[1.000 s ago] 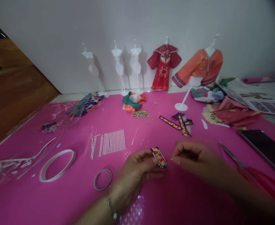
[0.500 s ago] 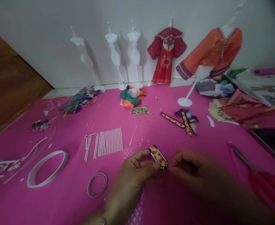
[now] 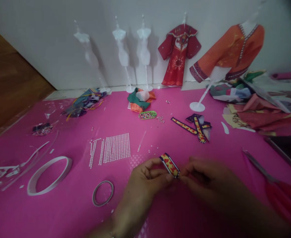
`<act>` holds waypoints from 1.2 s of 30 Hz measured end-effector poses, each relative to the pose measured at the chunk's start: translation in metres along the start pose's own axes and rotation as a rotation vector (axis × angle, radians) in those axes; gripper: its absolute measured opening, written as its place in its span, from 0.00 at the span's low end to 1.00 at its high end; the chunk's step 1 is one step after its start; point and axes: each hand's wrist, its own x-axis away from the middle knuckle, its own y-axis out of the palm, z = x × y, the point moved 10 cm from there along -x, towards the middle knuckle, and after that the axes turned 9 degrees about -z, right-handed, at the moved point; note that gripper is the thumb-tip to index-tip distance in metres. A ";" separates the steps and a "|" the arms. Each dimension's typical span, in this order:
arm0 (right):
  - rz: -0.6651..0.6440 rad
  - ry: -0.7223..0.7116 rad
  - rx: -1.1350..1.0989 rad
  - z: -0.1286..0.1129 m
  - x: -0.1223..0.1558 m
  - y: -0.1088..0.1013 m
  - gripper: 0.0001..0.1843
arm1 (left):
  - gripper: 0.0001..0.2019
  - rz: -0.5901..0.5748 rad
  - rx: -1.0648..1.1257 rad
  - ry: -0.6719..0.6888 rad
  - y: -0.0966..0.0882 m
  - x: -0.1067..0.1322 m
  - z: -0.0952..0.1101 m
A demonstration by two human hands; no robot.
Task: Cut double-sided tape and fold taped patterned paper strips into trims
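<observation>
My left hand [image 3: 147, 181] pinches a yellow and red patterned fabric strip [image 3: 169, 164] with a dark border, between thumb and fingers. Small pearl-like beads show along the strip's near pointed end. My right hand [image 3: 205, 180] is closed in a pinch right at that end; whatever its fingertips hold is too small to make out. Beyond the hands lie more strips of the same pattern [image 3: 199, 129], partly crossing one another. To the left of the hands is a sheet of pearl bead rows [image 3: 117, 147], with a thin clear stick [image 3: 142, 141] beside it.
Two tape rolls, one large [image 3: 32, 185] and one small [image 3: 95, 198], are at left. Red-handled scissors [image 3: 281, 191] and a phone [image 3: 288, 148] lie at right. A green bead dish [image 3: 147, 115], fabric scraps [image 3: 262, 112] and dress-form stands [image 3: 144, 49] are farther back.
The view has shifted slightly. My right fingertips have come closer to the strip's end, closing the small gap there. My left hand keeps its hold on the strip.
</observation>
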 end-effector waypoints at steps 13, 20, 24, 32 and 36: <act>-0.013 -0.024 0.066 -0.002 0.000 0.002 0.07 | 0.17 0.009 -0.001 -0.003 0.000 -0.001 -0.001; -0.030 -0.026 0.090 -0.001 0.001 0.003 0.06 | 0.18 0.014 -0.005 -0.010 -0.002 -0.001 -0.003; -0.038 -0.031 0.100 -0.002 0.002 0.003 0.06 | 0.17 0.008 -0.008 -0.011 0.000 -0.001 -0.002; -0.044 -0.032 0.158 -0.004 0.003 0.004 0.08 | 0.19 0.020 -0.016 -0.018 -0.001 0.000 -0.003; -0.019 -0.046 0.198 -0.007 0.004 0.003 0.07 | 0.17 0.010 -0.007 -0.019 -0.001 0.000 -0.005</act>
